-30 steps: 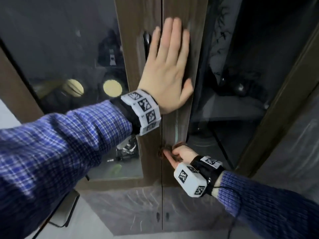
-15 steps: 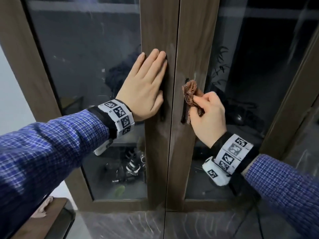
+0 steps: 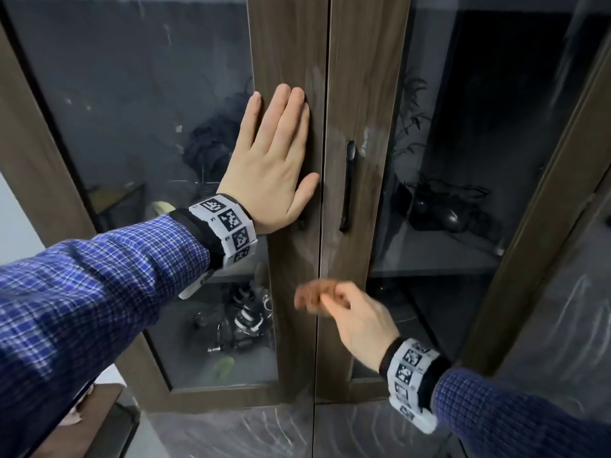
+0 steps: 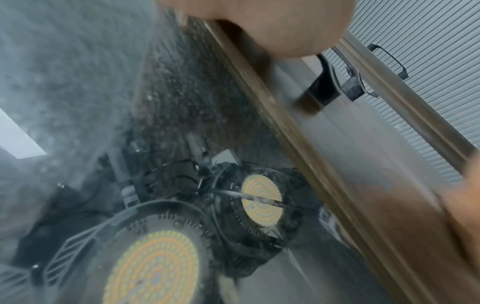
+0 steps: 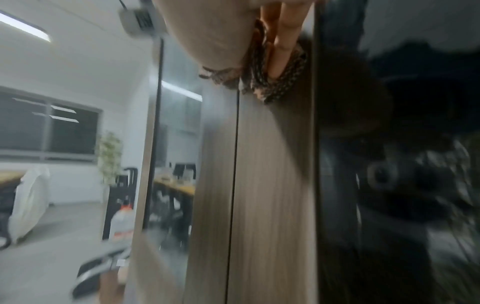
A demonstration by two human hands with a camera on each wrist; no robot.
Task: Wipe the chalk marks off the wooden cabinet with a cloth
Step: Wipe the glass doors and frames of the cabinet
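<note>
A dark wooden cabinet [image 3: 357,77] with two glass doors fills the head view. My left hand [image 3: 274,157] lies flat with straight fingers on the left door's wooden stile [image 3: 291,54], beside the centre seam. Lower down, my right hand [image 3: 350,315] pinches a small brown patterned cloth [image 3: 310,292] against the right door's stile near the seam; it is motion-blurred. The cloth [image 5: 275,82] bunches under my fingers [image 5: 283,41] in the right wrist view. Faint pale chalk smears [image 3: 365,143] sit by the black handle [image 3: 347,186].
White chalk scribbles [image 3: 264,431] cover the lower cabinet panels. Behind the glass [image 4: 78,82] lie round LED lamps [image 4: 261,199] and cables. A second handle [image 4: 322,82] sits under my left palm. A low wooden stand [image 3: 96,411] stands at the bottom left.
My right hand with the cloth has dropped from beside the handle down the right stile to well below it. My left hand stays flat on the left door.
</note>
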